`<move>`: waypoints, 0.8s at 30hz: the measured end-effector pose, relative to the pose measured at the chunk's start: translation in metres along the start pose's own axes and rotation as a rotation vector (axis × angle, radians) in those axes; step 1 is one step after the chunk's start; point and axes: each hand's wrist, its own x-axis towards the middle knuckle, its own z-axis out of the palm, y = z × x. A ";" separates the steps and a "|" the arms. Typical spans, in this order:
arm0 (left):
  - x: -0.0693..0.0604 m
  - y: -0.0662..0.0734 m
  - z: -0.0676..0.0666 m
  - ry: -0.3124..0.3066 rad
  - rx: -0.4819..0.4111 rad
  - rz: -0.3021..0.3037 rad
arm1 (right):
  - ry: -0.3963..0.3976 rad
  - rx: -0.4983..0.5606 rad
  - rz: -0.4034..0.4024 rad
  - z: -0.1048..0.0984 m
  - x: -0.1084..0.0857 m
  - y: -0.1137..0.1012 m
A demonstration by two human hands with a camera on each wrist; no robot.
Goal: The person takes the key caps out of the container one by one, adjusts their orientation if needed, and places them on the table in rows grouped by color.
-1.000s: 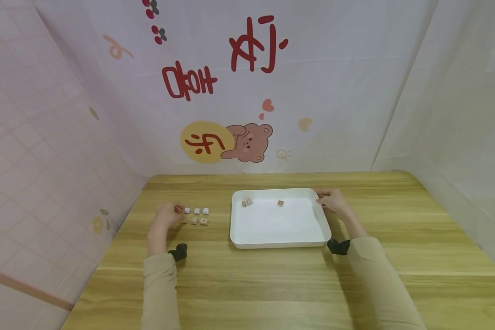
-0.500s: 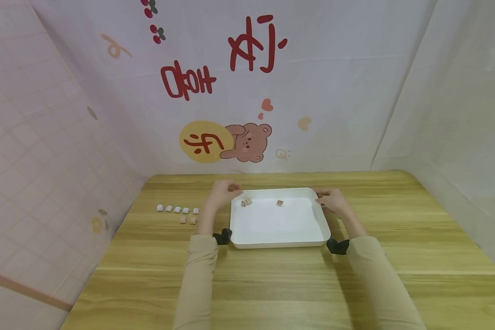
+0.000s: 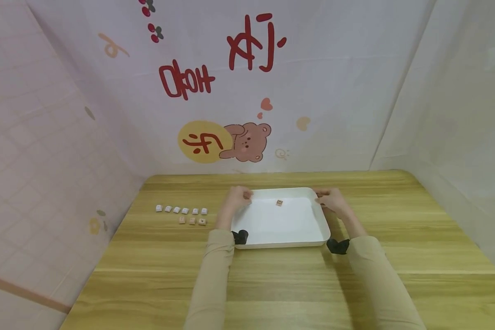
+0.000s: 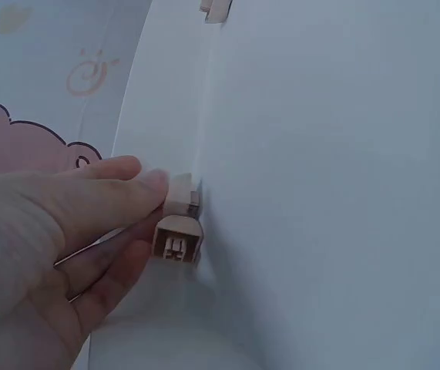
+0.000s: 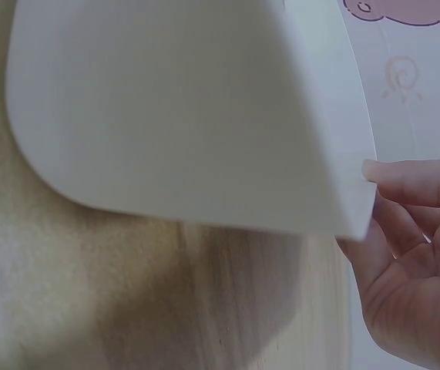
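In the head view a white rectangular tray [image 3: 282,225] stands on the wooden table. My left hand [image 3: 237,199] is inside its back left corner. In the left wrist view its fingertips pinch a beige keycap [image 4: 178,191] by the tray wall. Right beside that, a second beige keycap [image 4: 177,240] shows its hollow underside and stem. A separate beige keycap [image 3: 279,202] lies by the tray's back wall. My right hand [image 3: 332,200] pinches the rim at the back right corner, thumb on one side and fingers behind, as the right wrist view confirms.
Left of the tray, several white keycaps [image 3: 185,211] form a row on the table [image 3: 148,275]. Three beige keycaps [image 3: 192,221] lie in a shorter row in front of them. A printed cloth wall [image 3: 334,114] stands behind the table.
My left hand has moved right, away from the keycap rows, over the tray's left edge and down to the pair of keycaps in its back left corner. The right hand has stayed at the rim.
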 end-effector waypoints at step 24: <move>-0.002 0.003 0.009 0.019 0.203 0.019 | -0.005 0.000 0.015 -0.001 0.002 0.003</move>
